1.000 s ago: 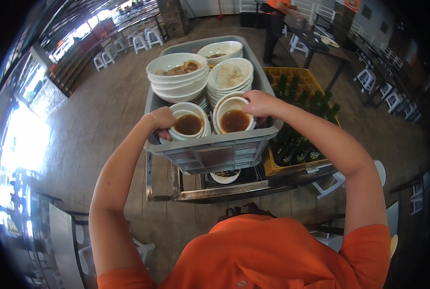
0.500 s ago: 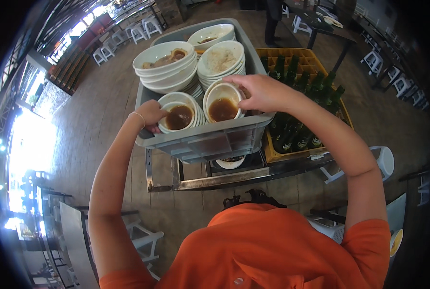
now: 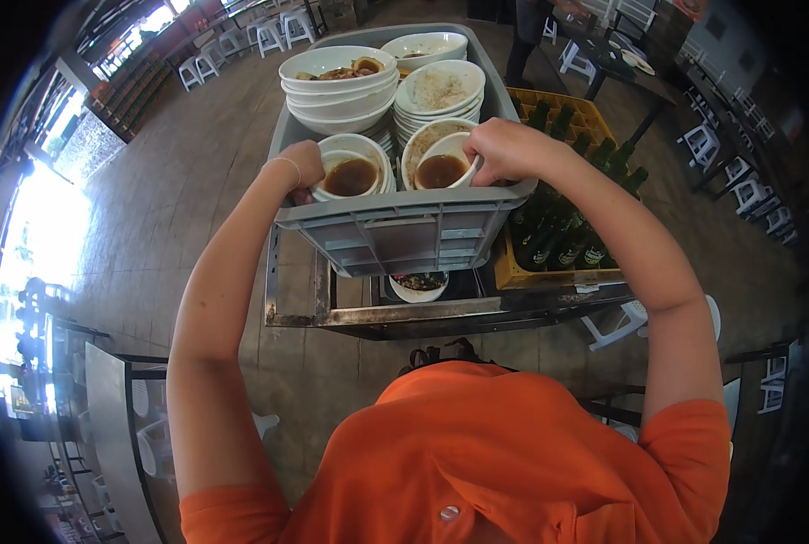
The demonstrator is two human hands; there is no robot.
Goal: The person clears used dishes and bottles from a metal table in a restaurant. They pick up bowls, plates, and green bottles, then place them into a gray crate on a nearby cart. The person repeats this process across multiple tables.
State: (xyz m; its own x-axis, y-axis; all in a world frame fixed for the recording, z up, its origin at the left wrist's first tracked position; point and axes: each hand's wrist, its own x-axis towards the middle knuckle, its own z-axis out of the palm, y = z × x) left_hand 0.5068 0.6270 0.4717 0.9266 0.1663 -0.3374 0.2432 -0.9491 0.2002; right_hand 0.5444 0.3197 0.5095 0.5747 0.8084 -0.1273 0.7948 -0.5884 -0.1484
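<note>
A grey plastic tub [image 3: 368, 207] holds stacks of used white bowls. At its near left, my left hand [image 3: 303, 170] is closed against the side of a bowl stack [image 3: 382, 172]; its fingertips are partly hidden between stack and tub wall. Brown liquid lies in that stack's top bowl. My right hand [image 3: 510, 150] pinches the right rim of a small tilted bowl [image 3: 452, 145], which also has brown liquid in it and rests inside a larger soiled bowl [image 3: 415, 150]. Behind are a stack of deep bowls [image 3: 341, 100] with food scraps and a stack of rice-smeared bowls [image 3: 440, 89].
The tub stands on a metal cart [image 3: 368, 315], with a bowl of scraps [image 3: 418, 288] on the cart below it. A yellow crate [image 3: 508, 275] of green bottles [image 3: 563, 222] sits to the right. White stools [image 3: 268, 36] and a dark table [image 3: 635, 72] lie beyond; a person [image 3: 527, 41] stands there.
My left hand has slid to the outer left side of its stack, its thumb out of the bowl. My right hand has curled in closer at the small bowl's right rim. The view has shifted.
</note>
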